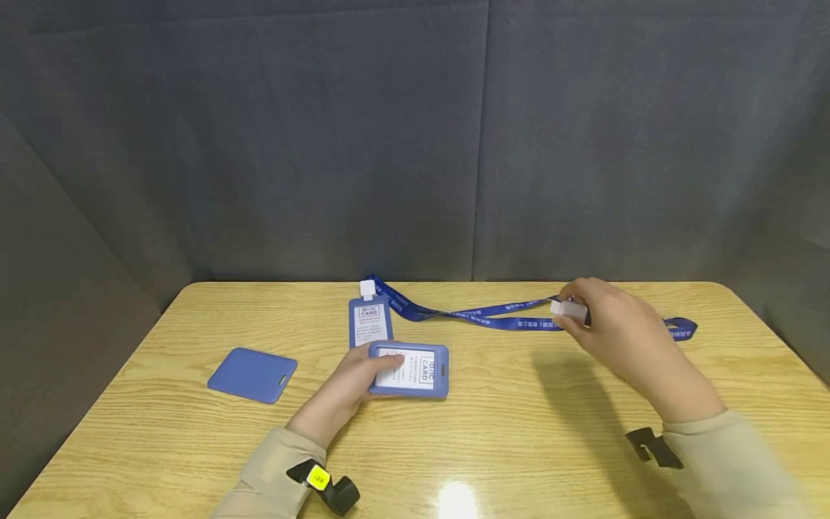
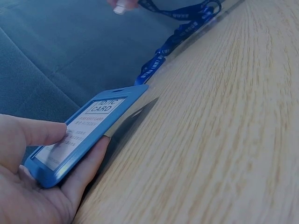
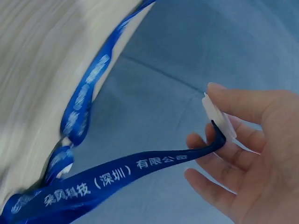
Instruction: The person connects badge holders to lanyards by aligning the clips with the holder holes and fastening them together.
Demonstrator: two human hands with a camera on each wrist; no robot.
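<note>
My left hand (image 1: 353,375) grips a blue badge holder (image 1: 442,360), thumb across its front and fingers underneath. The holder lies sideways, its slot to the right, and a white card printed "ID/IC CARD" (image 2: 79,126) shows in its window. Off to the right, my right hand (image 1: 612,324) pinches a white plastic clip (image 3: 217,116) between thumb and fingers, raised over the table. From that clip runs a blue lanyard strap (image 3: 117,175) with white lettering. Behind the left hand, a second badge holder (image 1: 370,322) lies on the table, joined to a white clip (image 1: 367,288) and blue strap.
A flat blue plate with a slot (image 1: 253,375) lies on the wooden table (image 1: 493,447) at the left. Blue strap (image 1: 519,324) stretches along the table's back part toward the right. A dark grey curtain (image 1: 337,144) stands behind the back edge.
</note>
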